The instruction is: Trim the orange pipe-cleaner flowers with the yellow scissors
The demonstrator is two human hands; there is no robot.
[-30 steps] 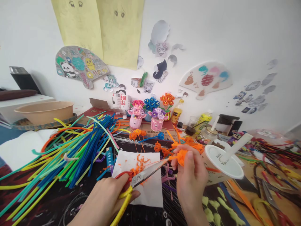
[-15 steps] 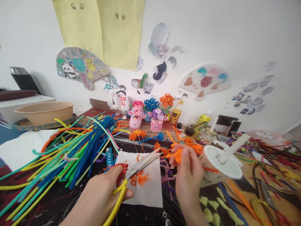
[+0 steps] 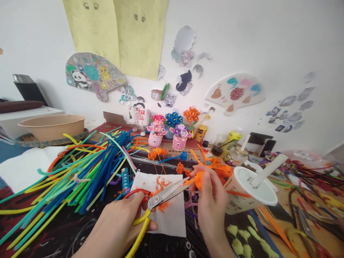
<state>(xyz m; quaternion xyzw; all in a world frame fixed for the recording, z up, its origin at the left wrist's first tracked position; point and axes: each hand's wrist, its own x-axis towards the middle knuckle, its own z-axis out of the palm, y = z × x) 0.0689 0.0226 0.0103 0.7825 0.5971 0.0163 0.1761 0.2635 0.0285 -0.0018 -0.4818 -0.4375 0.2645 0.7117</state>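
My left hand (image 3: 126, 218) grips a pair of scissors (image 3: 154, 200) with one red and one yellow handle. Their blades, slightly apart, point to the upper right and reach the orange fuzzy pipe-cleaner flower (image 3: 198, 180). That flower is pinched between the thumb and fingers of my right hand (image 3: 212, 200). Under the blades lies a white paper sheet (image 3: 172, 222), with orange fuzz clippings (image 3: 162, 186) scattered over it. Just behind, finished orange pipe-cleaner flowers (image 3: 157, 153) lie on the table. The exact spot where the blade tips meet the flower is partly hidden by my fingers.
A heap of coloured pipe cleaners (image 3: 104, 172) spreads at left, beside a blue lighter (image 3: 125, 179). At right stands a lidded cup (image 3: 254, 186) with a wide straw. Small potted pipe-cleaner flowers (image 3: 179, 138) line the back. Other scissors (image 3: 306, 224) lie far right.
The scissors have shifted slightly right and down, bringing the blades closer to the flower. My right hand has moved a little left with it, and more orange fuzz shows on the paper.
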